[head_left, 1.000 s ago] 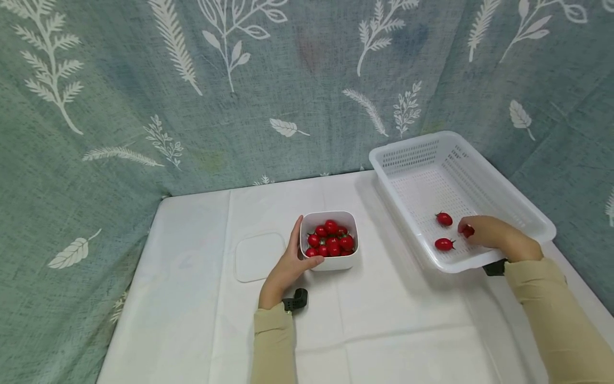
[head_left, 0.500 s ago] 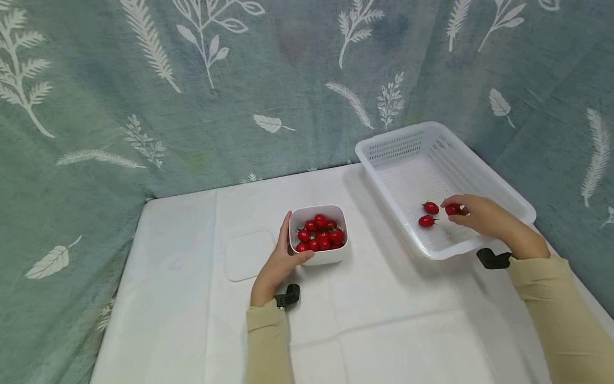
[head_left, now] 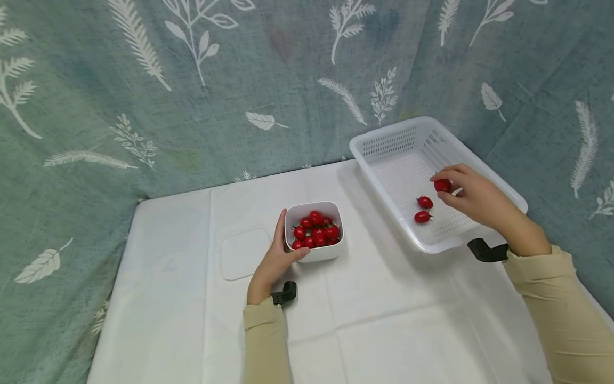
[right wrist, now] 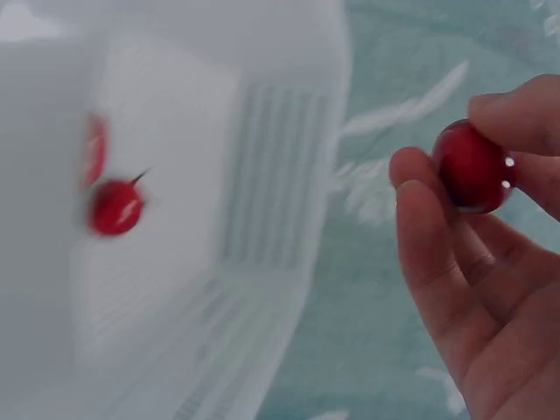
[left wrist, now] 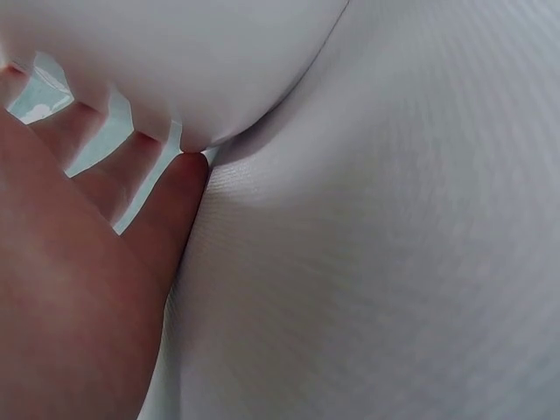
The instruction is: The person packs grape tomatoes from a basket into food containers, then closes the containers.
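Note:
My right hand (head_left: 472, 194) pinches a cherry tomato (head_left: 442, 185) between thumb and fingertips, raised over the white plastic basket (head_left: 398, 221). In the right wrist view the held tomato (right wrist: 472, 166) looks round and glossy. Two more cherry tomatoes (head_left: 425, 202) with green stems lie on the basket's floor, just left of that hand. At the table's middle my left hand (head_left: 276, 261) holds a small white square container (head_left: 323, 253), thumb at the near rim and fingers along its left side. Several cherry tomatoes (head_left: 318, 234) fill much of it. The left wrist view shows fingers (left wrist: 179, 197) against its wall.
A flat, pale rounded-square lid (head_left: 245, 254) lies left of the container on the white tablecloth (head_left: 384, 330). Behind the table hangs a green-blue curtain (head_left: 216, 122) with white leaf prints. The basket stands near the table's right and back edges.
My right hand has picked up a cherry tomato from the basket floor and lifted it up and away. The left hand stays on the container. The head view has shifted slightly.

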{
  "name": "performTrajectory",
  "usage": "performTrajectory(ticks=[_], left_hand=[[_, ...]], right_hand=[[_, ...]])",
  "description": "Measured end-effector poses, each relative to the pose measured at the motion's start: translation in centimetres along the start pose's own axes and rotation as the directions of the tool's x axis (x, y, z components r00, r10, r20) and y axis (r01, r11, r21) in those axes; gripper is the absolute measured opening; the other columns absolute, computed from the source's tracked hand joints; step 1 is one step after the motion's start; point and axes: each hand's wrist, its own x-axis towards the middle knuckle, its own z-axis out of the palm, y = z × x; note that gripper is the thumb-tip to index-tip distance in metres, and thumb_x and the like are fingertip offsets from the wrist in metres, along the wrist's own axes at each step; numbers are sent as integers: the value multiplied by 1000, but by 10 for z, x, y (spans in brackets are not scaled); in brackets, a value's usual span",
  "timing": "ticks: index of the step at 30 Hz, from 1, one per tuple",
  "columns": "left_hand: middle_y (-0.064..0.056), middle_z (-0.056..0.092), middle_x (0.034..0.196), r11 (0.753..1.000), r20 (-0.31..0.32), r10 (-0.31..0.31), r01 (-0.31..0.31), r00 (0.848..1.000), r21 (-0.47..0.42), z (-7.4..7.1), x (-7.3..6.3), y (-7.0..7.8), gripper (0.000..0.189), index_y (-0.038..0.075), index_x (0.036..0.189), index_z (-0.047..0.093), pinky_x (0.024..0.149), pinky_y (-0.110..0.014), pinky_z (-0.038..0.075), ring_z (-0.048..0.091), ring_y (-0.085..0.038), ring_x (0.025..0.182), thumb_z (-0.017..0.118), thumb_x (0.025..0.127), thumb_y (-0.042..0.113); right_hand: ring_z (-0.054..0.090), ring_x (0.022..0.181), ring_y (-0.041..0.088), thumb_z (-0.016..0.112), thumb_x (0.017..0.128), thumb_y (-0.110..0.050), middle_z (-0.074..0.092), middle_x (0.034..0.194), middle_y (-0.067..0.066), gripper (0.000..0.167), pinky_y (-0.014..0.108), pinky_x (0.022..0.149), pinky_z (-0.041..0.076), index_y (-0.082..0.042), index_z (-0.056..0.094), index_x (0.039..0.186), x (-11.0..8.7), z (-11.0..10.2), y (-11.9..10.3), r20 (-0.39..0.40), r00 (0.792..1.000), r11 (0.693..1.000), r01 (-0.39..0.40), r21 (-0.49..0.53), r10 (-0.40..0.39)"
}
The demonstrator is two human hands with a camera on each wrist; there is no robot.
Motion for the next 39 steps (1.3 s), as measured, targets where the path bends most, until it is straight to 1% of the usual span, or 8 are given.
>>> performTrajectory(ticks=[5,9,14,17,22,30,36,39], left_hand=[[-7,10,146,1000,3,7,-7,1000,-17,0,0,1,97,29,143,-2,101,-46,23,12,-29,132,68,78,15],[-8,10,146,1000,7,13,-12,1000,-22,0,0,1,97,28,143,-2,101,-46,23,12,-29,132,67,78,13],[-7,11,145,1000,0,6,-6,1000,-4,-2,0,0,96,30,143,-2,101,-45,23,13,-27,132,67,78,13],[-6,10,145,1000,3,10,-10,1000,-1,-1,-1,0,96,30,143,-2,102,-45,22,12,-27,132,67,78,13],[-6,10,146,1000,1,10,-10,1000,8,-1,-1,2,97,29,143,-2,103,-46,20,11,-26,133,68,78,14],[-9,10,145,1000,7,-3,3,1000,4,2,-1,5,93,27,144,-2,100,-47,25,12,-29,132,63,80,8],[-8,9,146,1000,3,-1,1,1000,16,1,0,5,93,28,143,-3,100,-48,25,12,-29,132,62,80,8],[-9,10,145,1000,7,5,-5,1000,12,1,-1,5,93,28,143,-3,100,-48,25,13,-29,132,63,80,8]], right_hand=[[55,85,11,62,83,-15,53,111,-2,33,34,71,46,-16,56,116,8,-2,-29,-42,998,998,57,21,-56],[55,83,6,66,81,-21,55,108,-7,36,29,71,48,-19,56,116,17,8,-51,-63,993,991,104,82,-99],[55,86,8,66,81,-26,55,107,-7,37,29,72,48,-19,57,115,29,31,-77,-95,989,969,131,210,-113],[54,86,8,68,80,-23,54,109,-7,36,28,73,47,-18,58,114,35,48,-89,-120,985,943,158,293,-128],[54,89,10,67,80,-19,48,115,-6,37,28,76,47,-18,57,116,47,78,-101,-113,986,907,160,389,-126],[52,95,11,66,81,-16,52,111,-3,37,29,77,46,-13,56,116,60,122,-108,-124,988,902,140,407,-98],[45,104,17,67,81,-25,55,113,0,36,36,87,40,-14,58,114,67,147,-107,-95,991,946,117,303,-92],[42,107,21,68,80,-25,55,114,2,36,38,91,36,-14,59,113,69,155,-104,-81,992,958,116,263,-98]])
